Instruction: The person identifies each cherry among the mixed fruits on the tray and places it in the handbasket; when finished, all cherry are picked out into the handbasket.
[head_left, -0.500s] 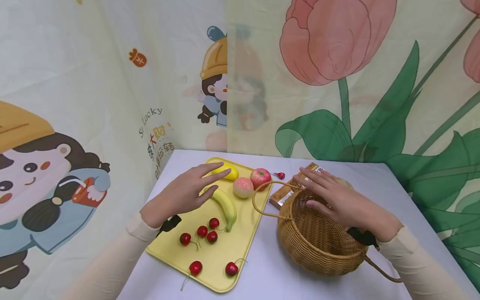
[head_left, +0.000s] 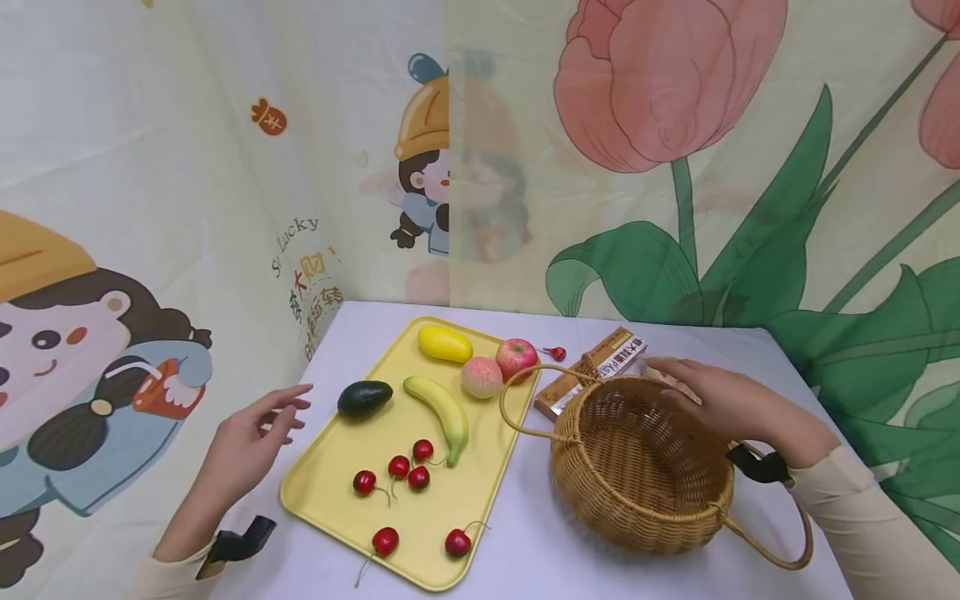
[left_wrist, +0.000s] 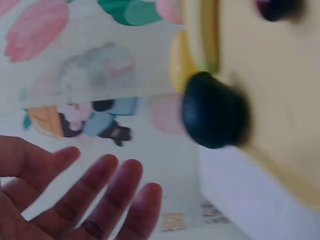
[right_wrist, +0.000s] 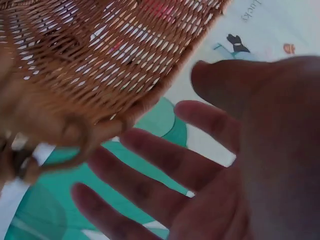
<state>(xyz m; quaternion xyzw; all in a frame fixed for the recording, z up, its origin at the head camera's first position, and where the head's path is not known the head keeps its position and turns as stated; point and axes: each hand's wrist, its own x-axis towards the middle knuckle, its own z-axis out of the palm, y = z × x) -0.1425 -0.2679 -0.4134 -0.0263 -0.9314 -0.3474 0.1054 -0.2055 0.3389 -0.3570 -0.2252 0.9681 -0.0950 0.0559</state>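
Note:
My left hand (head_left: 251, 442) hovers off the left edge of the yellow tray (head_left: 322, 492), its fingers loosely bent and holding nothing. Closest to it on the tray is a dark green avocado (head_left: 364, 399), which also appears in the left wrist view. A banana (head_left: 441, 410), a yellow mango-like fruit (head_left: 445, 343), a peach (head_left: 482, 377), a red apple (head_left: 517, 359) and several cherries (head_left: 386, 542) lie there too. Over the right rim of the wicker basket (head_left: 630, 521) is my right hand (head_left: 723, 404), fingers extended; whether it touches the rim I cannot tell.
Behind the basket lies a brown box (head_left: 615, 354), partly covered by it. A small red wrapped item (head_left: 555, 353) sits near the apple. The basket's looped handles (head_left: 504, 408) hang out to both sides. Printed curtains stand behind the white table (head_left: 517, 521).
My left hand has drawn back to the left and down, off the tray, uncovering the avocado. My right hand has shifted right from above the basket's opening to its right rim.

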